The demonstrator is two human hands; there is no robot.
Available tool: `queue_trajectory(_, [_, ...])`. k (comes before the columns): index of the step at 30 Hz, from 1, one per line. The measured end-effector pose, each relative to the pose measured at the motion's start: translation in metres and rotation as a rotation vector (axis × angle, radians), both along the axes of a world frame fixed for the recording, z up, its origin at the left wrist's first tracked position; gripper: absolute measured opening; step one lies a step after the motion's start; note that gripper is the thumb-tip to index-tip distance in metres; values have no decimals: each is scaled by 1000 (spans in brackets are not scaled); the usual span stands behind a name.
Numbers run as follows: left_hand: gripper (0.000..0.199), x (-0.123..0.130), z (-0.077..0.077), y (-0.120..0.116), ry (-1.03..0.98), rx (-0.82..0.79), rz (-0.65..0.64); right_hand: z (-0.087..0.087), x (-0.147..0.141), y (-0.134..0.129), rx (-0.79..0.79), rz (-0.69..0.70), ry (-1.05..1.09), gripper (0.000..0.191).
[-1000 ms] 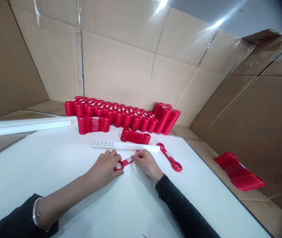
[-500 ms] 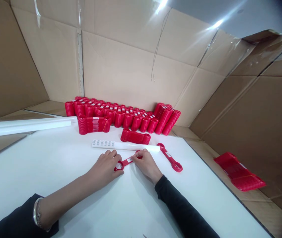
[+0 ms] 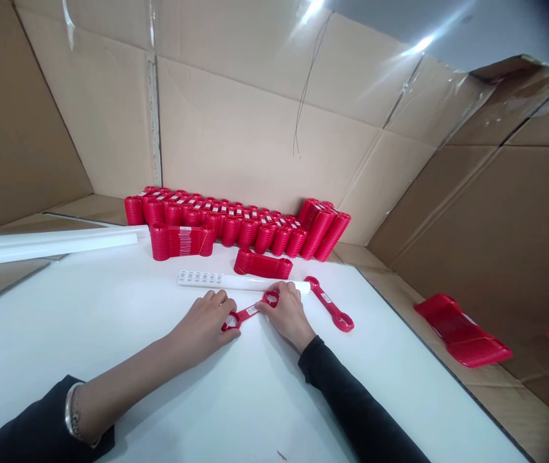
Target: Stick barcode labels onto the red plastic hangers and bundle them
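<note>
A red double-ringed piece (image 3: 249,312) with a small white label on its bar lies between my hands on the white table. My left hand (image 3: 209,321) grips its left ring between thumb and fingers. At the other ring, my right hand (image 3: 288,314) has its thumb and fingers closed round the edge. Just behind them lies a white label strip (image 3: 245,282), with printed labels at its left end. Another labelled red piece (image 3: 330,305), seemingly a thin stack, rests to the right of my right hand.
Bundled red pieces (image 3: 231,230) stand in a long row at the back, with a banded bundle (image 3: 182,242) and a smaller one (image 3: 262,264) before it. White rolls (image 3: 53,247) lie at left. More red pieces (image 3: 462,331) are beyond the right edge. Cardboard walls surround the table.
My right hand has shifted from the label area to the piece's right ring, its fingers now round the ring. My left hand keeps its hold. The view has moved slightly.
</note>
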State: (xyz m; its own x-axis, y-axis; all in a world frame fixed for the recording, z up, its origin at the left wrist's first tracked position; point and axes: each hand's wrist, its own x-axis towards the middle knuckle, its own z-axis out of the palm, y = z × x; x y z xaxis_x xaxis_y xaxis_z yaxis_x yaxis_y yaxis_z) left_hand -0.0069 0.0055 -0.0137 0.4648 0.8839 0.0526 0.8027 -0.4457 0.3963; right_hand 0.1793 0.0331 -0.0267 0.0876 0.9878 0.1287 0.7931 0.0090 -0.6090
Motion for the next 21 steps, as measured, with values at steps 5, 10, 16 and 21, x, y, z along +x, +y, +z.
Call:
queue_trajectory(5, [19, 0, 1, 0, -5, -11, 0, -2, -8, -6, 40, -6, -84, 40])
queue_trajectory(10, [19, 0, -1, 0, -12, 0, 1, -4, -14, -9, 48, 55, -125, 56])
queue_trajectory(16, [20, 0, -1, -2, -4, -7, -5, 3, 7, -3, 86, 74, -141, 33])
queue_trajectory(21, [21, -1, -2, -3, -18, 14, -13, 13, 11, -9, 76, 475, -184, 18])
